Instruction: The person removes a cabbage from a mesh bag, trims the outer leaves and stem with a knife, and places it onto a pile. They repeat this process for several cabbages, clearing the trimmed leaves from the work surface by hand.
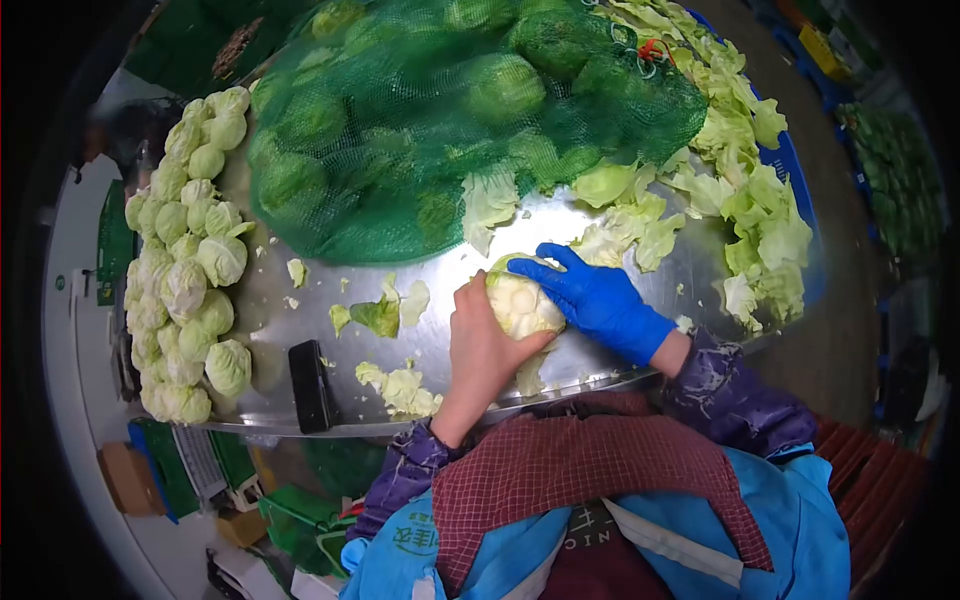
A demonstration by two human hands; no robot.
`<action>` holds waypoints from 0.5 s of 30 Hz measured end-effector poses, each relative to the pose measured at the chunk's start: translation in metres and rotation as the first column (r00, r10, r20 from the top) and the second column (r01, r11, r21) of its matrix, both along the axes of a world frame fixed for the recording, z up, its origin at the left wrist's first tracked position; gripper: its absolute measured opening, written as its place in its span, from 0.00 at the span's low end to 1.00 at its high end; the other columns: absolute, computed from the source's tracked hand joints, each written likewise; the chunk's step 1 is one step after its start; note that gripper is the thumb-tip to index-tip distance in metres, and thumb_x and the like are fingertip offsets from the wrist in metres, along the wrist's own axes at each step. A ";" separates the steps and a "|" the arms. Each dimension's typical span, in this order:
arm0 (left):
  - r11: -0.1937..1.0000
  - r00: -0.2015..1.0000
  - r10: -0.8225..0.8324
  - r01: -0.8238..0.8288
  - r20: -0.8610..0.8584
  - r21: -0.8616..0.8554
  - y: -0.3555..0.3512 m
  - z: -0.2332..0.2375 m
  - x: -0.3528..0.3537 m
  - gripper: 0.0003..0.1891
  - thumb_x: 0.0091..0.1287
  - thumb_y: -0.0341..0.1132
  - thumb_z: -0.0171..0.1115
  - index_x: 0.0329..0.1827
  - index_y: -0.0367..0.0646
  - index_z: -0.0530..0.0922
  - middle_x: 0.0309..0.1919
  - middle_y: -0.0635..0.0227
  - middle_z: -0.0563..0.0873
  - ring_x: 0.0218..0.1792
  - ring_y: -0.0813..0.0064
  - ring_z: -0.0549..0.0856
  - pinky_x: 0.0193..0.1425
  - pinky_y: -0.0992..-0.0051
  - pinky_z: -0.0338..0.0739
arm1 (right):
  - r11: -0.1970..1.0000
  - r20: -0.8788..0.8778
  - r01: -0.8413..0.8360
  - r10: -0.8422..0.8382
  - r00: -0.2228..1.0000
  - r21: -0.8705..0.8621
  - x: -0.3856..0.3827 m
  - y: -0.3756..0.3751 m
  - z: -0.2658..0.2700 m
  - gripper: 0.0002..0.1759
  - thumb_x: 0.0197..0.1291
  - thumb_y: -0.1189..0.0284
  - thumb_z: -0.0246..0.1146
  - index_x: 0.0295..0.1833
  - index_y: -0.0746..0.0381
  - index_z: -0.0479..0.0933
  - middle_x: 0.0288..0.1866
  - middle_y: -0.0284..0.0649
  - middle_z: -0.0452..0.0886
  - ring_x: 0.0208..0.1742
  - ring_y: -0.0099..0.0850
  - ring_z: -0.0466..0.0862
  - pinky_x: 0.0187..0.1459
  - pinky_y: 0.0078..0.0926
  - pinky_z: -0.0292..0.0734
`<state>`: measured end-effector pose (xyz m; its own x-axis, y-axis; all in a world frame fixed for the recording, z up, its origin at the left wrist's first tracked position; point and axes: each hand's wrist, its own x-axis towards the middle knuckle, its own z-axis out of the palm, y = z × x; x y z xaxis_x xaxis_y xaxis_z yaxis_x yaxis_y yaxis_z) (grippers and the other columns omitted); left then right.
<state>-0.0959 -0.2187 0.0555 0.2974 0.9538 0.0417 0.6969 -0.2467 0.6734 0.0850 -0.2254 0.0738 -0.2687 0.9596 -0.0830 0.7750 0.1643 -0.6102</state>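
Observation:
A pale cabbage (525, 306) rests on the metal table near its front edge, between my two hands. My left hand (482, 348), bare, curls round its left side with the thumb along the bottom. In a blue glove, my right hand (598, 302) grips the cabbage from the right, its fingers over the top. The underside of the cabbage is hidden. Just beyond it, a loose pale leaf (489, 208) hangs against a green mesh sack (400, 170) full of cabbages.
Trimmed cabbages (185, 270) are piled along the table's left side. A black phone-like object (312, 386) lies near the front edge. Leaf scraps (400, 388) dot the metal surface (275, 350). Loose leaves (745, 215) heap on the right by a blue crate (800, 190).

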 end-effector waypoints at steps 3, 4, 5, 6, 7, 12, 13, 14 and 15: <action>1.000 1.000 0.029 -0.029 -0.003 -0.009 0.003 -0.002 0.001 0.53 0.36 0.45 0.80 0.64 0.29 0.59 0.51 0.45 0.70 0.52 0.47 0.73 0.55 0.60 0.71 | 0.982 0.072 -0.100 0.090 0.993 0.161 0.006 0.013 -0.008 0.31 0.60 0.71 0.51 0.69 0.36 0.61 0.57 0.40 0.75 0.38 0.40 0.84 0.33 0.34 0.80; 1.000 1.000 0.028 -0.028 -0.001 -0.011 0.003 0.001 0.002 0.53 0.36 0.45 0.80 0.64 0.29 0.59 0.51 0.45 0.70 0.52 0.47 0.73 0.55 0.60 0.71 | 0.982 0.074 -0.100 0.089 0.993 0.159 0.007 0.018 -0.012 0.31 0.60 0.71 0.51 0.69 0.36 0.61 0.57 0.40 0.75 0.38 0.40 0.84 0.33 0.34 0.80; 0.997 1.000 0.025 -0.025 -0.001 -0.067 0.003 0.007 0.003 0.53 0.36 0.45 0.80 0.64 0.31 0.60 0.52 0.45 0.70 0.52 0.47 0.73 0.56 0.60 0.71 | 0.990 0.128 -0.080 0.065 0.990 0.120 0.008 0.024 -0.015 0.30 0.62 0.70 0.50 0.70 0.37 0.61 0.54 0.42 0.77 0.38 0.40 0.84 0.33 0.35 0.80; 0.992 1.000 0.021 -0.022 -0.003 -0.123 0.003 0.011 0.003 0.53 0.36 0.45 0.80 0.65 0.33 0.60 0.52 0.46 0.70 0.53 0.47 0.72 0.57 0.59 0.71 | 0.995 0.182 -0.058 0.042 0.982 0.082 0.009 0.032 -0.015 0.29 0.63 0.69 0.50 0.70 0.37 0.60 0.51 0.43 0.78 0.37 0.40 0.84 0.33 0.35 0.80; 0.999 0.998 -0.052 0.052 -0.027 -0.003 -0.005 0.004 0.004 0.53 0.36 0.45 0.80 0.65 0.34 0.60 0.53 0.46 0.69 0.54 0.47 0.71 0.57 0.59 0.70 | 0.998 0.304 0.014 0.005 0.953 -0.060 0.016 0.048 -0.001 0.28 0.65 0.67 0.48 0.70 0.38 0.60 0.44 0.47 0.81 0.38 0.41 0.84 0.36 0.36 0.80; 0.986 0.987 -0.160 0.160 0.007 -0.038 -0.001 -0.004 -0.013 0.56 0.34 0.44 0.81 0.68 0.37 0.58 0.59 0.48 0.65 0.60 0.48 0.67 0.64 0.58 0.67 | 0.999 -0.151 0.037 -0.038 0.988 -0.010 0.029 0.035 -0.042 0.32 0.59 0.59 0.60 0.70 0.46 0.62 0.37 0.49 0.82 0.39 0.43 0.84 0.43 0.39 0.77; 0.973 0.981 -0.185 0.190 0.051 -0.132 0.004 0.002 -0.021 0.58 0.33 0.44 0.81 0.70 0.38 0.56 0.61 0.49 0.63 0.63 0.49 0.65 0.67 0.58 0.64 | 0.992 -0.293 0.103 -0.122 0.948 -0.077 0.029 0.036 -0.044 0.35 0.56 0.56 0.64 0.70 0.47 0.62 0.38 0.50 0.83 0.39 0.43 0.84 0.44 0.38 0.77; 0.974 0.981 -0.186 0.191 0.052 -0.124 0.006 0.002 -0.028 0.58 0.33 0.44 0.81 0.70 0.38 0.56 0.61 0.49 0.63 0.63 0.49 0.65 0.67 0.58 0.64 | 0.992 -0.292 0.104 -0.120 0.949 -0.069 0.029 0.036 -0.043 0.35 0.56 0.56 0.64 0.70 0.47 0.62 0.38 0.50 0.83 0.39 0.43 0.84 0.44 0.38 0.77; 0.985 0.990 -0.113 0.123 0.088 -0.123 0.006 -0.003 -0.037 0.59 0.35 0.45 0.81 0.71 0.39 0.53 0.62 0.49 0.62 0.64 0.50 0.64 0.69 0.59 0.61 | 0.984 -0.319 0.137 -0.166 0.933 -0.113 0.028 0.033 -0.042 0.38 0.55 0.54 0.64 0.70 0.47 0.61 0.42 0.52 0.81 0.43 0.41 0.83 0.46 0.37 0.77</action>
<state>-0.1326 -0.2125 0.0530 0.4090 0.9112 -0.0500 0.6105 -0.2325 0.7572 0.1126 -0.1919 0.0314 -0.1473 0.9839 -0.1012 0.5424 -0.0052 -0.8401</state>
